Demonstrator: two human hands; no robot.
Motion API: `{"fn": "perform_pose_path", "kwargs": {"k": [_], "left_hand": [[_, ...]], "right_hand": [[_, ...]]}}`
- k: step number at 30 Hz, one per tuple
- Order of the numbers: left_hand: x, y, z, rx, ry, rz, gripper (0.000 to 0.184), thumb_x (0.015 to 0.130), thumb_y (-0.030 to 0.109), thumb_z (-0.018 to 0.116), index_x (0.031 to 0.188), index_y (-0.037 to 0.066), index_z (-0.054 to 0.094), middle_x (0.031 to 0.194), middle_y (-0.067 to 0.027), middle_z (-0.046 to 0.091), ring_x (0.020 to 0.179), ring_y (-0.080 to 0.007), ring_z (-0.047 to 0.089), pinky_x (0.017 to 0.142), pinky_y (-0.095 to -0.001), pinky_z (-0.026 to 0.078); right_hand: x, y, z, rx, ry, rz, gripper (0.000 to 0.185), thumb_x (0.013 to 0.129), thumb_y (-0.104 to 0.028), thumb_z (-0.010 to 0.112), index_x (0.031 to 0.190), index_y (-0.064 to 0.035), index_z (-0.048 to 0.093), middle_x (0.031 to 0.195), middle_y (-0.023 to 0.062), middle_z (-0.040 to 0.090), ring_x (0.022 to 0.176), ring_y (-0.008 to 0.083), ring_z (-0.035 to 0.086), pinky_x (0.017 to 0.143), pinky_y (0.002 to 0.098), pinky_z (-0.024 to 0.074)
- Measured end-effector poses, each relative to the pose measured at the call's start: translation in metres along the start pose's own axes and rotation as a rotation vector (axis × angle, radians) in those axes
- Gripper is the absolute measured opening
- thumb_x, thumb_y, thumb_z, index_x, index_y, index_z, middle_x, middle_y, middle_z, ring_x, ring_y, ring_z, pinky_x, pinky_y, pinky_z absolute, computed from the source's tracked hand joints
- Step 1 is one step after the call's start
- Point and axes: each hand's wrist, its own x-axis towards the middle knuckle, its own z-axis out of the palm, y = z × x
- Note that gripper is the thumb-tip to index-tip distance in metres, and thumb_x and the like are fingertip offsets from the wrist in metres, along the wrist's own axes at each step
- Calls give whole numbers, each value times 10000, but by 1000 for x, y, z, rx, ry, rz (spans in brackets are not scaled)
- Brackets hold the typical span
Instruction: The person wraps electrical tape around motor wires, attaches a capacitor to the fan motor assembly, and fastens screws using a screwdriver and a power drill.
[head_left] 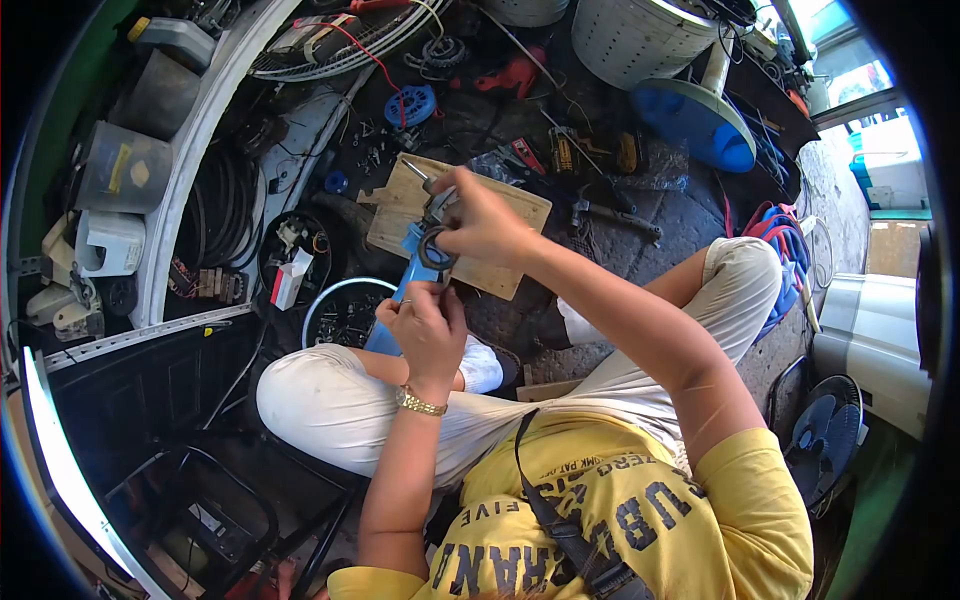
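My right hand [485, 222] is closed around a grey metal part with a thin shaft [416, 173] that points up and left. Dark round pieces [434, 247] show just below its fingers. Beneath them a long blue plastic piece [415, 268] slants down toward my lap, partly hidden by my hands. My left hand [425, 318], with a gold watch at the wrist, has its fingers pinched together beside the blue piece; what they hold is hidden. A wooden board [515, 215] lies on the floor behind both hands.
A bucket of small parts [345, 285] stands left of my hands, near a black basin [310, 235]. A hammer [620, 216], a red power tool [512, 75] and a blue round base [693, 125] lie beyond. Shelves of containers [125, 165] line the left.
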Motion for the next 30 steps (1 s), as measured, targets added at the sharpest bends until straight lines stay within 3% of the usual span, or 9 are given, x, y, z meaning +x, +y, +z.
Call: {"fn": "perform_pose_path", "kwargs": {"k": [5,8,11,13,16,19,23,27,30], "left_hand": [[5,-9,-3,-266,-195,-271,96,853,127,578,898,46,555,639,-22,623,565,-170,534,777,-353,261],[11,-16,0,-856,-419,-633,99,869,71,553,946,16,583,594,27,573,516,-29,439,564,-243,353],[10,-20,3,-1040,-445,-642,82,866,59,556,931,22,589,585,50,544,526,5,412,447,-187,312],[16,-10,-3,-849,-471,-628,64,844,78,593,884,28,589,567,22,559,509,-30,451,561,-232,386],[22,8,-11,-277,-321,-189,110,780,82,653,809,34,559,600,-57,605,536,-193,544,816,-384,384],[22,0,-1,-170,-79,156,138,745,35,662,815,26,543,690,-120,610,592,-286,555,652,-376,452],[15,1,5,-79,-128,198,157,740,53,655,835,36,530,691,-125,578,682,-306,582,629,-395,437],[13,-6,2,-120,-141,119,151,797,60,626,901,11,527,708,-144,587,660,-313,584,625,-409,433],[12,-6,0,-446,-83,-182,130,850,63,575,937,-13,516,714,-153,600,646,-328,593,596,-399,434]], "right_hand": [[-71,-5,-14,257,-80,-47,523,676,6,717,1074,-55,384,809,53,600,733,79,553,627,257,457],[-91,37,-8,-169,-28,-391,495,634,24,744,1018,-63,443,864,83,605,765,221,606,634,296,491],[-88,50,-15,-365,-28,-544,380,652,28,681,976,-64,505,863,77,616,810,271,602,643,341,512],[-82,48,-20,-459,-58,-563,311,667,14,643,948,-64,537,862,63,627,834,278,600,648,359,519],[-69,37,-27,-462,-11,-521,211,717,8,617,913,-54,569,881,102,618,844,296,600,695,376,503],[-43,13,-24,-330,110,-467,224,742,1,612,954,-54,565,860,116,623,815,314,608,712,368,496],[-10,-2,-2,-438,-91,-52,376,714,-54,687,1039,-29,499,762,148,620,743,324,623,665,354,483],[2,-4,1,-353,-104,-29,490,675,-140,721,1082,-26,471,850,171,634,796,292,634,646,388,477],[-15,-1,-10,255,-20,-9,548,703,21,663,1157,-52,366,720,10,563,713,54,525,565,229,414]]}}
